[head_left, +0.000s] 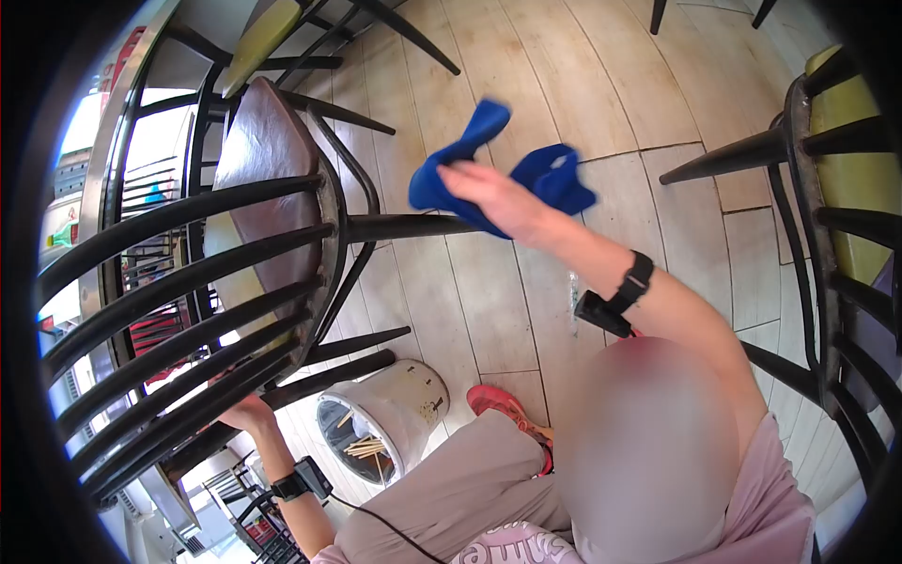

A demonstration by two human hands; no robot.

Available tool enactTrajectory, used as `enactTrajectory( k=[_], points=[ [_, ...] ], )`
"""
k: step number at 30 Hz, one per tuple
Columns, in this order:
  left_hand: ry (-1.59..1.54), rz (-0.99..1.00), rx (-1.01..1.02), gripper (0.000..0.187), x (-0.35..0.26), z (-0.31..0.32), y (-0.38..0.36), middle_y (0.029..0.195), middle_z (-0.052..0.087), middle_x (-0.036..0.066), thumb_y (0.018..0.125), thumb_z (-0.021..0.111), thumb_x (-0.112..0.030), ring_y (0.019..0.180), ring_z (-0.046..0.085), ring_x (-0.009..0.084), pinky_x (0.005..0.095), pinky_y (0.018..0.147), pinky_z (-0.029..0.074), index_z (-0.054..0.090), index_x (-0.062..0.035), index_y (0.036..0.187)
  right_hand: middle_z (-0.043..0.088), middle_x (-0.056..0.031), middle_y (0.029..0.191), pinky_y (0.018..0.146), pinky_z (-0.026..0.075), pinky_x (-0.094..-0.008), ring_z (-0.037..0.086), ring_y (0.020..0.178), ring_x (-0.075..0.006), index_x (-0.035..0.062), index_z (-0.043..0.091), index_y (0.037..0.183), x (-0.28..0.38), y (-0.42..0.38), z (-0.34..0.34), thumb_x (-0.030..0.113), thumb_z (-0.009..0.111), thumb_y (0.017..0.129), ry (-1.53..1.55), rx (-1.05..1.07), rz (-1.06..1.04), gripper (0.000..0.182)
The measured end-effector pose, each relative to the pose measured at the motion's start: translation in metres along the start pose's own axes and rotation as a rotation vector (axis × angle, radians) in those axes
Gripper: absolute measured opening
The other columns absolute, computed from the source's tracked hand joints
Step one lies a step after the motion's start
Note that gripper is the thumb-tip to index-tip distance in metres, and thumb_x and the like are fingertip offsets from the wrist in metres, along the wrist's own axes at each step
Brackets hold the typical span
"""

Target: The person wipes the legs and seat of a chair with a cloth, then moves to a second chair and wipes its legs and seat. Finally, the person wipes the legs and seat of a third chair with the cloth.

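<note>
My right hand (493,195) is closed on a blue cloth (554,179), which is bunched in the fingers with loose ends hanging on both sides. Cloth and hand are by a black leg of the chair (362,226), above the tiled floor. This chair has black curved slats and a shiny brown seat (263,169). Low on the left, my left hand (246,412) is at the lower slats of its back, its fingers mostly hidden behind them. Each wrist wears a black strap with a small device.
A dirty white bucket (404,409) holding wooden sticks lies between the chair and my leg. Another black chair (808,169) with a yellow-green seat stands on the right, and a yellow-green seat (258,47) shows at upper left. My red shoe (507,404) rests on the floor.
</note>
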State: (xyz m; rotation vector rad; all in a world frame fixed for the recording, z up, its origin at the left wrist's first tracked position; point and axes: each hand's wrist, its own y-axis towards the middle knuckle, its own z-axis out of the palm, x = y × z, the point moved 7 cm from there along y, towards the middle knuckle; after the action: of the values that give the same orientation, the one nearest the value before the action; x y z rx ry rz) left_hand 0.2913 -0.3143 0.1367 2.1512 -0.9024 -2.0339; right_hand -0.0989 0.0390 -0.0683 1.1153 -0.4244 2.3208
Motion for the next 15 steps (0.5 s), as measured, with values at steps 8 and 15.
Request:
enactTrajectory(
  k=[8,15],
  points=[
    [0.854,-0.609,0.194,0.046,-0.050,-0.017,-0.050,0.131,0.064,0.018,0.105,0.053,-0.030,0.097,0.072,0.0253,0.0339,0.074,0.059,0.053,0.0027,0.137,0.057,-0.0065,0.139,0.113,0.033,-0.0309,0.048,0.127,-0.0152,-0.0026,0.052,0.143,-0.046,-0.015,0.032,0.050,0.040,0.109,-0.291,0.120,0.219,0.064],
    [1.234,-0.584,0.677,0.038,-0.084,0.052,-0.109,0.089,0.075,0.012,0.098,0.070,-0.031,0.068,0.069,0.0153,0.0283,0.064,0.054,0.072,0.0068,0.106,0.063,-0.0058,0.133,0.107,0.040,-0.0295,0.057,0.122,-0.0169,0.0002,0.061,0.135,-0.077,-0.052,0.046,0.052,0.047,0.106,0.044,0.249,0.267,0.060]
  ],
)
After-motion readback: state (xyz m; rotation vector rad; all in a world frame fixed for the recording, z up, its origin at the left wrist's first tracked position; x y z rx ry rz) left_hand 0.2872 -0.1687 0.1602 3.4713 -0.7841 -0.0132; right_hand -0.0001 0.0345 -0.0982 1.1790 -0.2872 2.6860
